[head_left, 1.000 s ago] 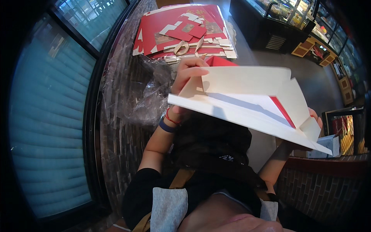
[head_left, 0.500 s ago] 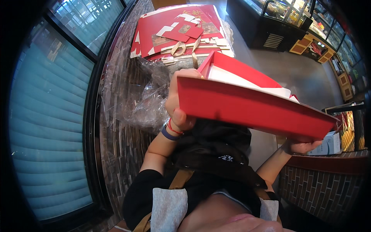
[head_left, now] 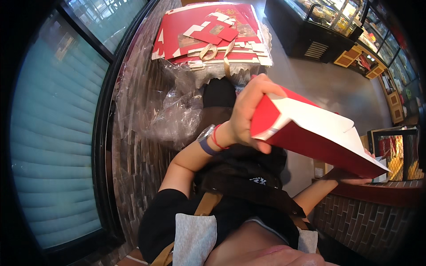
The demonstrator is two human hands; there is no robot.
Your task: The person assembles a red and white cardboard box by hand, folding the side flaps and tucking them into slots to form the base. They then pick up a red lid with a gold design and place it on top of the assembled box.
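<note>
A red cardboard box (head_left: 319, 124) with a white inner face hangs tilted in front of my apron, its right end lower. Around its upper left end my left hand (head_left: 247, 113) is closed, fingers over the top edge and thumb below. My right hand (head_left: 355, 180) supports the far right end from beneath; the box hides part of it, but fingertips show at the edge.
Flat red-and-white cardboard pieces (head_left: 177, 33) lie stacked ahead, with a gold ribbon (head_left: 208, 51) hanging over them. Crumpled clear plastic (head_left: 177, 113) covers the ledge at left, beside a window (head_left: 57, 146). A black display counter (head_left: 301, 37) stands far right.
My left hand has moved right along with its end of the box. The box has turned and looks narrower, its white face now showing more. My right hand is slightly lower.
</note>
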